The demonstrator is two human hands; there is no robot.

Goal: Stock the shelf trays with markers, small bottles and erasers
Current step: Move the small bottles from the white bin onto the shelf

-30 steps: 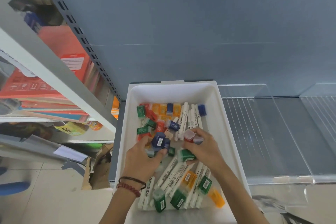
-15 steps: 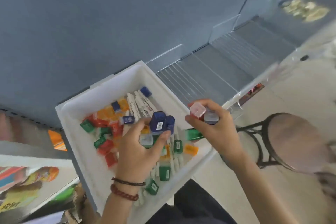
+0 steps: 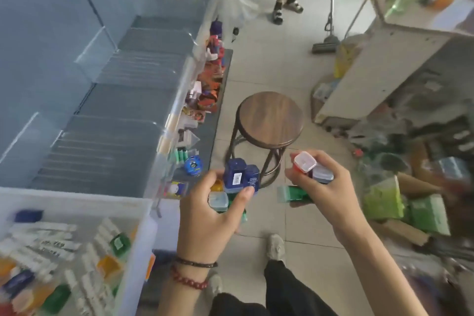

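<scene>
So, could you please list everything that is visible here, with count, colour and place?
bin: one, white, lower left
markers: many, white, inside the bin
clear dividers: several, transparent, on the grey shelf at left
stool: one, brown seat, on the floor ahead
mop: one, grey, on the floor near the top
blue bottles: two, dark blue, centre
capped bottles: three, red, grey and green, right of centre
left hand: grips the blue bottles among others
right hand: grips the capped bottles

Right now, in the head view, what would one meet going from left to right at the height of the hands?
White plastic bin holding white markers → left hand → two dark blue small bottles it grips → clear-capped red small bottle → right hand gripping it → bright green packets.
</scene>
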